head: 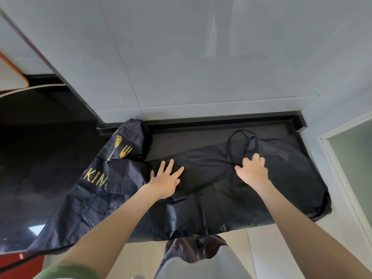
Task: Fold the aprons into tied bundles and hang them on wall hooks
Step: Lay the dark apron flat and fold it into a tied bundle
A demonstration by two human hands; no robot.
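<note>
A black apron [211,190] lies spread across the dark countertop [191,137], partly folded lengthwise. Its thin black strap [237,137] loops up near the back right. My left hand [165,181] presses flat on the fabric with fingers spread. To the right, my right hand [252,171] has its fingers curled, pinching the strap and a fold of cloth. A second black apron [118,152] with gold spoon, fork and lettering lies crumpled at the left, overlapping the first.
Grey tiled wall [191,57] rises behind the counter. A white door frame [342,158] stands at the right. The counter continues dark and glossy to the left [40,158]. Fabric hangs over the front edge above a pale floor [271,248].
</note>
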